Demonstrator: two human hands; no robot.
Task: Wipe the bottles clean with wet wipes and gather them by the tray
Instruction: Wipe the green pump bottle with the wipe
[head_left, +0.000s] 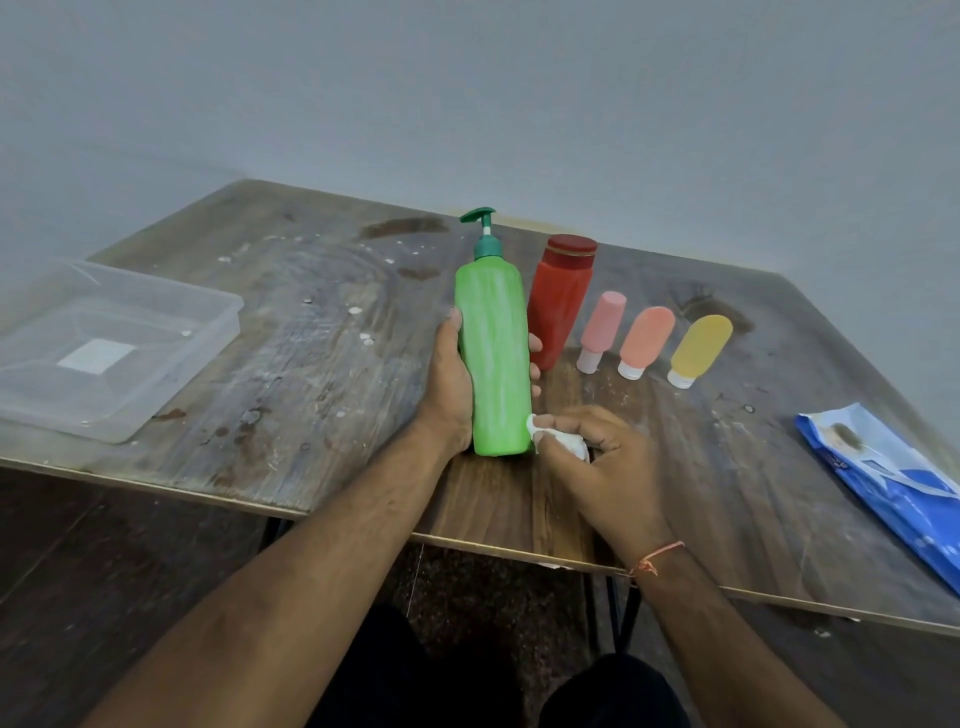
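Observation:
A tall green pump bottle (493, 353) stands upright near the table's front edge. My left hand (451, 384) grips its body from the left, fingertips showing on its right side. My right hand (597, 457) pinches a crumpled white wet wipe (563, 441) against the bottle's lower right side. Behind it stands a red bottle (560, 301). To its right, a pink tube (602, 330), an orange tube (645, 340) and a yellow tube (700, 349) stand on their white caps in a row. A clear plastic tray (156, 374) sits at the far left.
A blue pack of wet wipes (883, 483) lies at the table's right front corner. The wooden table (322, 364) is stained and speckled with white spots. Grey walls close off the back. My dark-clothed legs show below the table edge.

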